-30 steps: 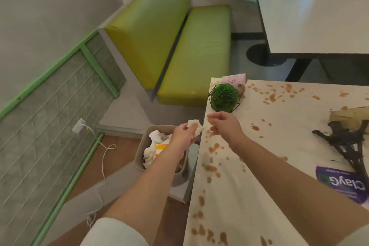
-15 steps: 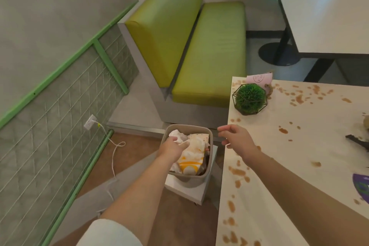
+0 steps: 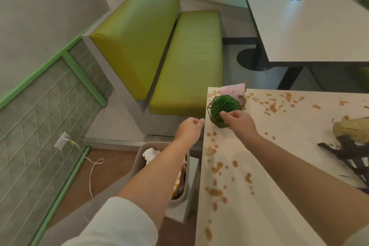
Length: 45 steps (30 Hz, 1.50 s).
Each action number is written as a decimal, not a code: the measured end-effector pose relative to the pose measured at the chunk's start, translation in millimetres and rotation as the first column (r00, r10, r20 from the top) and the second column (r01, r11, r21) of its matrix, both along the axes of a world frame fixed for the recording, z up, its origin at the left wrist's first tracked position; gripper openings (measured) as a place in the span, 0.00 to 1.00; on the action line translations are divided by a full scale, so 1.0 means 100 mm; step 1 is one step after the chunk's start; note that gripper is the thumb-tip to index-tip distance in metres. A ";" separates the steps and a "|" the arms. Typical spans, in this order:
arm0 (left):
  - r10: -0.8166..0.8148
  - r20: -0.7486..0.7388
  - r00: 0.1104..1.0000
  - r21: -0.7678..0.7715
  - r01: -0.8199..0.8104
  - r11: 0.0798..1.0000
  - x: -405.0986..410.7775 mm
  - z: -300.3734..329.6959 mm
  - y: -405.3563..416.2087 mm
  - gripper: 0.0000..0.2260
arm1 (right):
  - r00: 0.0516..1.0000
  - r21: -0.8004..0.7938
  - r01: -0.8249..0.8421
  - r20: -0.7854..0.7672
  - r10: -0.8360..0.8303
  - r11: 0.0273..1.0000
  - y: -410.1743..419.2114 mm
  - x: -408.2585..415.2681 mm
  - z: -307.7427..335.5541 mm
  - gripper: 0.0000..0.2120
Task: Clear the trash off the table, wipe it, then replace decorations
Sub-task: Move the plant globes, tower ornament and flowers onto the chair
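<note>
Both our forearms reach up from the bottom of the frame toward its center. Our left hand (image 3: 189, 129) sits just left of the table's (image 3: 279, 175) left edge, above the trash bin (image 3: 137, 158); the wrist is straight, the fingers loosely curled inward with thumb and forefinger tips close together, and we see nothing in them. A white sleeve (image 3: 111, 223) covers the left arm at lower left. Our right hand (image 3: 238, 121) lies over the table's upper-left corner, fingers curled and close together, fingertips at the near right side of the green plant ball (image 3: 222, 109) in its black wire frame; whether they actually pinch the wire or only touch it, we cannot tell. The plant stands at the table's corner, just in front of a pink cup (image 3: 233, 91) lying on its side against it. Brown spots (image 3: 216, 191) are scattered across the pale tabletop, thickest along the left edge. At the right edge of the frame lie a crumpled tan paper bag (image 3: 353, 129) and, below it, a bundle of dark twigs (image 3: 351, 154). The bin, lower center, stands on the floor beside the table, partly hidden by our left forearm, with white crumpled paper (image 3: 150, 154) and other wrappers inside. A green bench (image 3: 159, 52) fills upper center; a second table (image 3: 309, 26) sits at upper right.
</note>
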<state>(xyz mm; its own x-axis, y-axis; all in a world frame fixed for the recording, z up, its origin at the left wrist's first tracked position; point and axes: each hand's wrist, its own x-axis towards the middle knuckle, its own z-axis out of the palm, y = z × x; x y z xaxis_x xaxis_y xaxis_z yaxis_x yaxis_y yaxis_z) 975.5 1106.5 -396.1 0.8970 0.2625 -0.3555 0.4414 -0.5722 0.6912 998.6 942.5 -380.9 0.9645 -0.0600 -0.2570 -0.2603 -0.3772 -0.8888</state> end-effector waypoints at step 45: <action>-0.092 -0.003 0.996 -0.438 0.082 0.895 -0.61 0.46 -1.65 0.20 | 0.949 0.339 0.311 -0.065 -0.307 0.888 -1.66 -1.24 0.28 0.17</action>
